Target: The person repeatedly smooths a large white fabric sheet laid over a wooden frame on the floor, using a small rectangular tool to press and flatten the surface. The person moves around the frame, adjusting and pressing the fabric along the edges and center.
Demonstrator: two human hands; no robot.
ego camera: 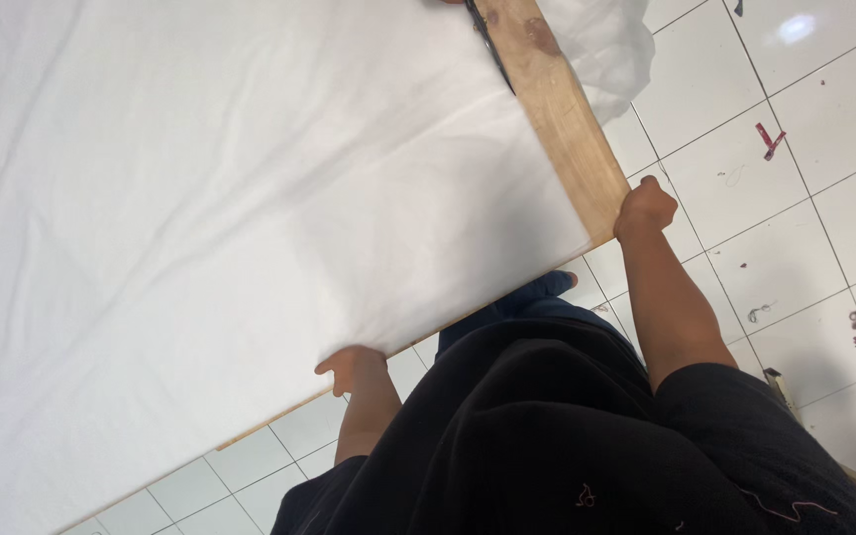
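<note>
- The right hand (644, 208) is clamped on the corner of the bare wooden table top (572, 129), fingers curled over the edge, right where the white fabric ends.
- The left hand (353, 369) is at the near edge of the same table, fingers folded over the hem of the large white cotton sheet (230, 228), pinching cloth against wood.
- Count so far: two hands, both the wearer's own, both closed on an edge.
- One sheet, spread flat across almost the whole table, with faint creases running towards the far side; a second, looser bunch of white fabric (601, 45) spills off the far right edge.
- One strip of uncovered wood shows along the right side, with a dark knot in it.
- One dark, slim tool (490, 45) lies on that strip at the sheet's border; it is too thin to identify for certain.
- Arms: the right forearm runs straight up from a black sleeve, the elbow nearly extended; the left forearm is shorter in view, bent in close to the body.
- Below, white floor tiles (804, 248) carry several thread scraps, including one red scrap (770, 141).
</note>
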